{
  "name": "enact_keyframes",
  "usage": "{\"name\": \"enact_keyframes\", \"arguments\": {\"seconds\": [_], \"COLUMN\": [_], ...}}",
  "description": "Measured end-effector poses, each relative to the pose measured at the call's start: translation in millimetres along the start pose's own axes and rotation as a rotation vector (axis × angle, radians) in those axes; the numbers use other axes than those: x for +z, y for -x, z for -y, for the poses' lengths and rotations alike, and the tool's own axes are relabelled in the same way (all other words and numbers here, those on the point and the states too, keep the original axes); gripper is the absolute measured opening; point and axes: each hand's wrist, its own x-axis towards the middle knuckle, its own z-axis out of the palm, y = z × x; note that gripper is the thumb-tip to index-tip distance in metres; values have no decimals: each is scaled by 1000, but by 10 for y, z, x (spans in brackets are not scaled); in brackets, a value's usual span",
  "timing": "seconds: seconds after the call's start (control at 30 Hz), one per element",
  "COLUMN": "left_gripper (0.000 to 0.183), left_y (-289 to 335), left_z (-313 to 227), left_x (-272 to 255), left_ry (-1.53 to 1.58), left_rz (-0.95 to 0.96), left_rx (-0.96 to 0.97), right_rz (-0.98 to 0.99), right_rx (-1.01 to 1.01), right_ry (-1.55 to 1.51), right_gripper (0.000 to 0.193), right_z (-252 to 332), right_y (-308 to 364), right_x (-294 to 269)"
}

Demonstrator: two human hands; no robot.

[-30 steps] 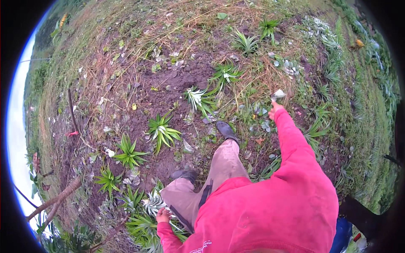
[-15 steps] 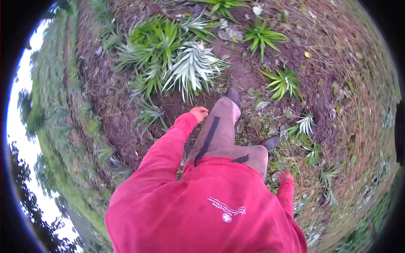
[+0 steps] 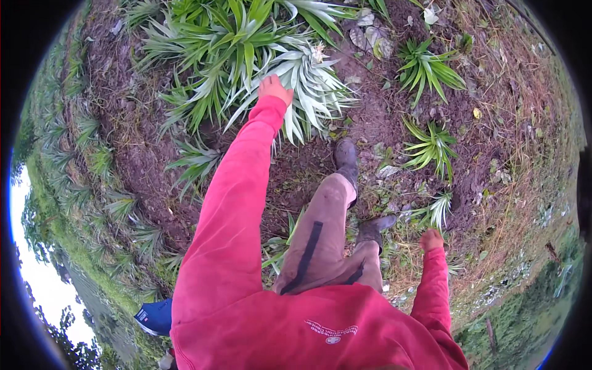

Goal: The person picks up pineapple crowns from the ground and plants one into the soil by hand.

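On the soil (image 3: 373,102), spaced plants (image 3: 425,65) look placed, a leafy heap (image 3: 246,36) remains, and whether left hand (image 3: 275,90) or right hand (image 3: 431,240) closes its fingers is unclear.

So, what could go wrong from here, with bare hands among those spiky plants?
The bare left hand is right at a pale plant with narrow, pointed leaves, which might scratch it. The right boot has its toe turned toward a small plant nearby, so a careless step could crush it.

Red long-sleeved top (image 3: 290,320); brown trousers (image 3: 330,234); dark boots (image 3: 346,157).
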Motion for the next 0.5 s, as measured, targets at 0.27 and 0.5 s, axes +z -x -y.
{"name": "enact_keyframes", "arguments": {"seconds": [0.27,0.5], "left_gripper": [71,49], "left_y": [-667,60], "left_z": [533,-87], "left_x": [445,10], "left_ry": [-8,412], "left_rz": [386,185], "left_rx": [-400,-343], "right_rz": [353,404], "right_rx": [-482,-739], "right_ry": [741,724], "right_gripper": [37,51], "right_z": [456,901], "right_y": [-120,-53], "right_x": [4066,5548]}}
